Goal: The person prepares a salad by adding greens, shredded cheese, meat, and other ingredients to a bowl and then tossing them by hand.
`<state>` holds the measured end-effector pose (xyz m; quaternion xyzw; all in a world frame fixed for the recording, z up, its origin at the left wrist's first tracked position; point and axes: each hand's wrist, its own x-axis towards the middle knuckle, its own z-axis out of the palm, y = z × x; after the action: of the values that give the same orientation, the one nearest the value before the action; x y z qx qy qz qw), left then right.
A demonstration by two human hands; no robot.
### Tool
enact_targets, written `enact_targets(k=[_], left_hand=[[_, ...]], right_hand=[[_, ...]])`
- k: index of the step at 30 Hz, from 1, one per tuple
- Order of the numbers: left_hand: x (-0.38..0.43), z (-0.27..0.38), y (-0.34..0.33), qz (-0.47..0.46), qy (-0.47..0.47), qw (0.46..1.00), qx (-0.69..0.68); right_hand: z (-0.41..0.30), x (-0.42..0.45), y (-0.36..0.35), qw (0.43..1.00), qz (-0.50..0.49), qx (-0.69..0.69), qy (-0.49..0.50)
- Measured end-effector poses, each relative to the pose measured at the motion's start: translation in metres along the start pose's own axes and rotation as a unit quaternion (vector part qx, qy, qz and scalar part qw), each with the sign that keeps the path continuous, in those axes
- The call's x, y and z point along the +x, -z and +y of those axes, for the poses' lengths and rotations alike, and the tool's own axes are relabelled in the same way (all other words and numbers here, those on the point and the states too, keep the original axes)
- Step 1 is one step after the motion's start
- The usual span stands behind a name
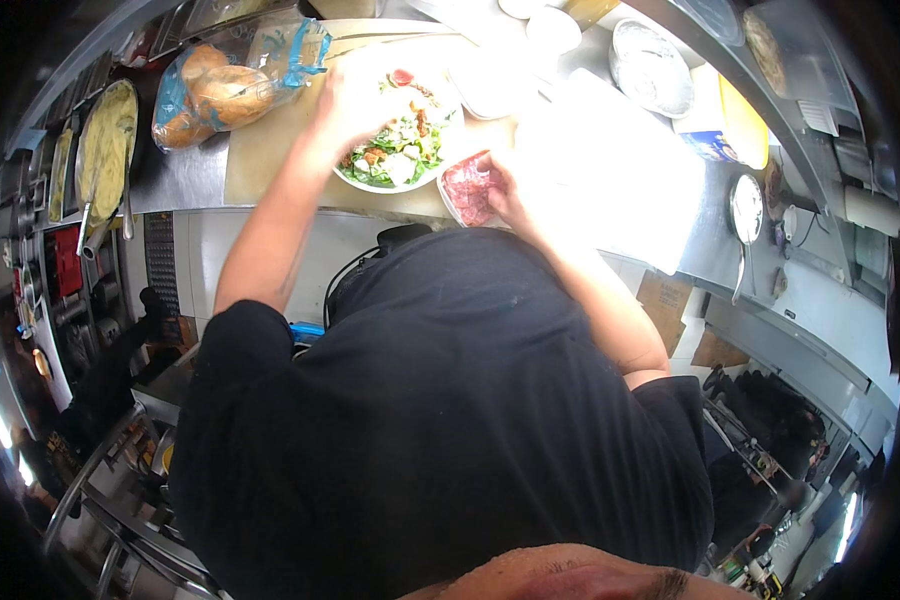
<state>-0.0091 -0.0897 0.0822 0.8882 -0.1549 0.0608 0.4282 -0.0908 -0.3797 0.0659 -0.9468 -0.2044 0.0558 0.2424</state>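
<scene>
A white bowl of leafy salad (pixel 401 161) with pale and brown pieces and a red slice stands on the pale cutting board (pixel 266 169). My left hand (pixel 356 105) is over the bowl's left side, blurred and washed out by glare; its fingertips and anything in them cannot be made out. Beside the bowl, at the counter's front edge, my right hand (pixel 504 187) grips a small tub of sliced red meat (pixel 466 187), its fingers over the right side and partly hiding it. Another pale container (pixel 484 94) lies behind, largely lost in the glare.
Bread rolls in a clear and blue bag (pixel 232 94) lie at left, near a pan of yellow mash (pixel 105 154) with utensils. A metal bowl (pixel 651 67), a yellow and white container (pixel 727 120) and a small bowl with a spoon (pixel 746 206) are at right. Glare covers the counter's middle.
</scene>
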Motion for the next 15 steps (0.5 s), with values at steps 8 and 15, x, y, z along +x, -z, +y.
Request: enact_targets(k=[8, 15], left_hand=[[-0.058, 0.050, -0.061, -0.179, 0.159, 0.891, -0.386], [-0.066, 0.059, -0.064, -0.177, 0.248, 0.806, -0.508]], right_hand=[[-0.001, -0.003, 0.021, 0.971, -0.038, 0.205, -0.121], [0.001, 0.002, 0.010, 0.985, 0.054, 0.125, 0.106]])
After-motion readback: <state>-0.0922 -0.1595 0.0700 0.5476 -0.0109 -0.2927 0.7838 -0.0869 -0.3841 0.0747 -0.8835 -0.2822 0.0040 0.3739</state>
